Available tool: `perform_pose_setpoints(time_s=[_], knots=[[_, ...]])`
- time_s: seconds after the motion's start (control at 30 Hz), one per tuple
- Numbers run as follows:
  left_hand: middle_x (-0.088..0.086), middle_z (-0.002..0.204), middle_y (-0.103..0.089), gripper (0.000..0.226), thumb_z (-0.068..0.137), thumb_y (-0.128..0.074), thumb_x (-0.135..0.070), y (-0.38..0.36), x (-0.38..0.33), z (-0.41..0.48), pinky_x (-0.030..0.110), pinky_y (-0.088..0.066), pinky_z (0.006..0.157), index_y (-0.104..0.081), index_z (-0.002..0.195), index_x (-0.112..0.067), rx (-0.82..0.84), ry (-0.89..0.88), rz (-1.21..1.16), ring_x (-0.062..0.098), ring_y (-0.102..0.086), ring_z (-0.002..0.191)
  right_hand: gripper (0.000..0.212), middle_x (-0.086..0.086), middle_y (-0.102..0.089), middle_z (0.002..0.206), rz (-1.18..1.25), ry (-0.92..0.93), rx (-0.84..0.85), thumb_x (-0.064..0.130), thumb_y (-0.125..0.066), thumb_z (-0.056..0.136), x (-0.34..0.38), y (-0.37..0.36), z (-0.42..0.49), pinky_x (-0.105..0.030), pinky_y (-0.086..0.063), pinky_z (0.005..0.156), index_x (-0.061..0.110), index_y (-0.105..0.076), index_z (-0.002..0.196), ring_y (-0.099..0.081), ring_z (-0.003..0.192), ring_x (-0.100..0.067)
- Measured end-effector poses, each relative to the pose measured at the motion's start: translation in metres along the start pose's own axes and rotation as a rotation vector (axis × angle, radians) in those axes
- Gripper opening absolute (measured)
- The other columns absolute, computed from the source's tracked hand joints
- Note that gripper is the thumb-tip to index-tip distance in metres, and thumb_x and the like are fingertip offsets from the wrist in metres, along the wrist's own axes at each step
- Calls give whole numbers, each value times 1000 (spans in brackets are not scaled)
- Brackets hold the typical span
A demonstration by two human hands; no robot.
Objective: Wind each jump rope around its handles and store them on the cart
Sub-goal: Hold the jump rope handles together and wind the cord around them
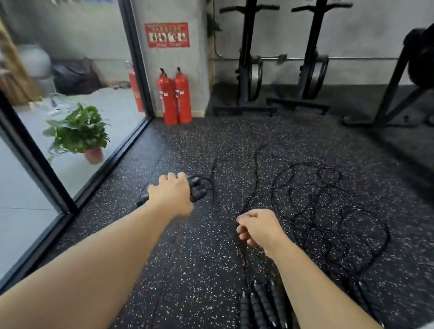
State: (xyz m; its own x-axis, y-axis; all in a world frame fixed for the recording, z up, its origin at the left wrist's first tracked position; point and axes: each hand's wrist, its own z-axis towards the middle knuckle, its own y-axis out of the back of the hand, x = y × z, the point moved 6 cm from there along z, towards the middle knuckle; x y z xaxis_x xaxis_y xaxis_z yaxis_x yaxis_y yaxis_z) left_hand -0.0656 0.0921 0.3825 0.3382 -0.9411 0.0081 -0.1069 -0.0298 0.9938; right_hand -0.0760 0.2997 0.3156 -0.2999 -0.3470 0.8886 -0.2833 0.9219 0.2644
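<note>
Handles (197, 192) of one black jump rope are gripped in the left hand (172, 194); the fingers are clenched around both ribbed grips, held together as a pair close above the speckled rubber floor (203, 262); a thin cord (213, 168) leaves the handle ends and trails away across the floor. The right hand (260, 230) sits lower and to the right, apart from the left; its fingers are curled, thumb and forefinger pinching a black rope strand (242, 246); whether this strand belongs to the same rope cannot be told. A tangle of loose ropes (336, 220) lies in overlapping loops on the floor just right of the right hand. Further ribbed handles (261, 310) lie side by side on the floor near the lower edge, beside the right forearm. Two red fire extinguishers (175, 97) stand upright against the pillar at the far end of the floor; a potted plant (80, 133) stands behind the glass wall (105, 119) on the left.
</note>
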Motion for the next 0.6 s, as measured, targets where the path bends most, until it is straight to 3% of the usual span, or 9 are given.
perform_pose_setpoints(time_s=[0.1,0.2,0.27,0.37,0.43,0.53,0.6], knots=[[10,129,-47,56,84,-64,-28,24,-10,-14,50,-40,99,-38,131,-13,-12,-102,96,31,-44,123,15,-5,-64,78,-59,69,-40,9,-50,93,21,5,-7,-29,-43,56,9,-64,99,-54,65,-17],[6,116,-50,49,82,-63,-28,46,-16,-22,47,-43,94,-41,124,-18,3,-185,144,28,-49,113,35,-1,-59,106,-254,172,-78,17,-54,94,43,7,-10,-38,-49,80,15,-52,129,-55,87,-18],[3,106,-53,44,79,-66,-24,58,-17,-25,44,-50,88,-44,116,-18,87,-221,68,25,-55,100,52,-2,-52,125,-316,219,-88,18,-55,94,56,6,-13,-41,-48,91,19,-37,143,-53,95,-18],[6,102,-57,43,73,-73,-16,75,-18,-29,37,-53,77,-48,109,-15,249,-225,-167,22,-58,87,67,-4,-37,148,-326,283,-89,20,-60,92,69,1,-15,-42,-39,107,20,-26,150,-43,129,-23],[7,98,-58,48,69,-74,-13,89,-20,-33,35,-50,70,-52,110,-11,320,-201,-338,23,-57,80,59,-4,-45,140,-304,320,-100,24,-63,89,74,-4,-12,-43,-38,106,17,-38,142,-42,130,-25],[11,88,-58,48,62,-72,-14,108,-20,-35,34,-47,63,-54,106,-9,397,-176,-569,25,-54,71,11,0,-62,93,-178,377,-153,22,-59,89,80,-4,-9,-37,-45,82,14,-58,96,-57,91,-21],[11,81,-54,31,71,-69,-8,119,-17,-33,32,-44,60,-53,97,-8,397,-148,-703,24,-50,65,12,0,-65,85,-110,361,-167,19,-52,94,73,-3,-4,-34,-43,73,14,-56,83,-56,78,-19]])
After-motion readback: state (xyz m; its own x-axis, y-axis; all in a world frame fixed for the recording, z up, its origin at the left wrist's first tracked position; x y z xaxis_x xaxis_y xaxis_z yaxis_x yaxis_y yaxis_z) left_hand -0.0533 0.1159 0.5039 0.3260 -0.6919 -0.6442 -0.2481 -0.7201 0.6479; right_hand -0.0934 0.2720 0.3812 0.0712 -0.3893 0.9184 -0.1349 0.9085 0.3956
